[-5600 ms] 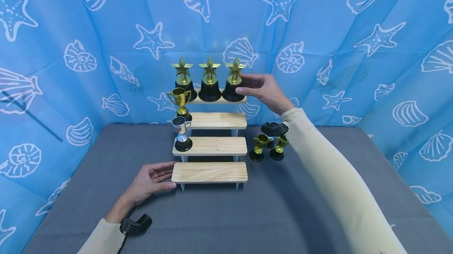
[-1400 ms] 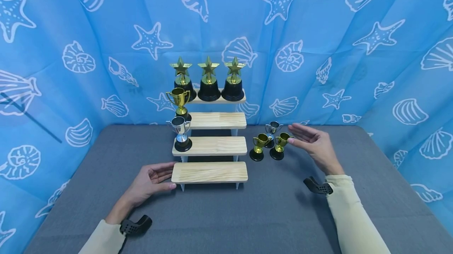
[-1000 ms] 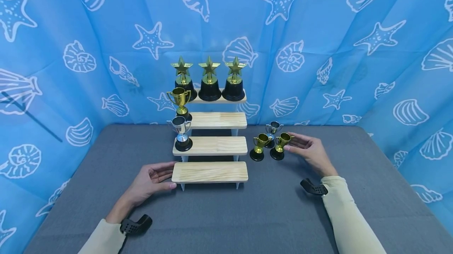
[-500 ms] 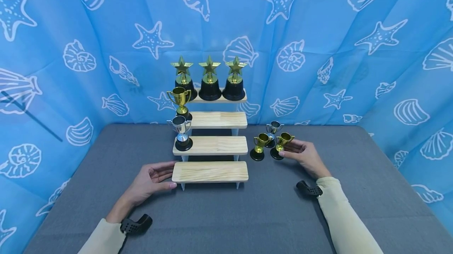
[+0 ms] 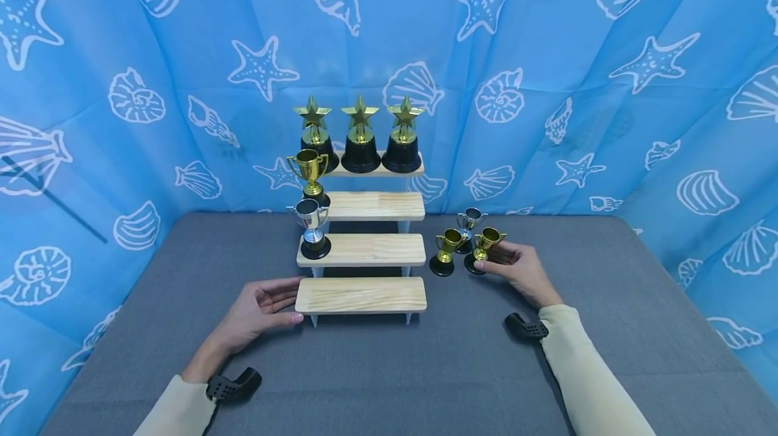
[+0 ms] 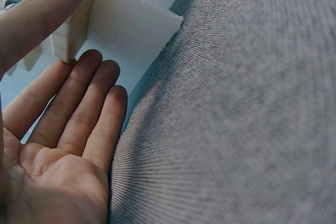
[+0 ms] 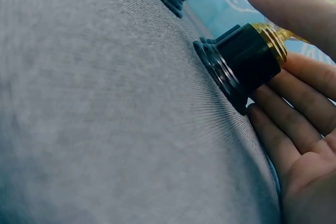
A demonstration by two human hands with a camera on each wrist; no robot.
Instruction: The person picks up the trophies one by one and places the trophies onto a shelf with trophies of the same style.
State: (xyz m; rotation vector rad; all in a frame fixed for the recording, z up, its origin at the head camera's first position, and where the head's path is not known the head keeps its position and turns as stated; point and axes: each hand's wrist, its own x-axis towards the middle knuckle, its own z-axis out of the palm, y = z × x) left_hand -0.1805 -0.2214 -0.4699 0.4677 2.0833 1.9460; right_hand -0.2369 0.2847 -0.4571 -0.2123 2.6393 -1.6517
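My right hand [image 5: 521, 274] is around the right-hand small gold trophy cup [image 5: 488, 239], its fingers behind and thumb in front. In the right wrist view the fingers lie beside that cup's black base [image 7: 247, 59], which stands on the cloth; the thumb looks apart from it. My left hand [image 5: 255, 308] rests at the left end of the lowest step of the wooden tiered shelf [image 5: 361, 295], fingers nearly straight, with fingertips [image 6: 89, 59] at the board's corner. Beside my right hand stand another gold cup [image 5: 448, 240] and a silver cup [image 5: 470, 219].
Three gold star trophies [image 5: 360, 132] line the top step. A gold cup [image 5: 309, 167] and a silver cup [image 5: 311, 216] stand at the left ends of the two steps below. A blue shell-patterned curtain [image 5: 547, 71] hangs behind the grey cloth-covered table [image 5: 389, 375].
My right hand has come down from the right star trophy on the top step, then moved left and closer around the right gold cup. The left hand has stayed put.
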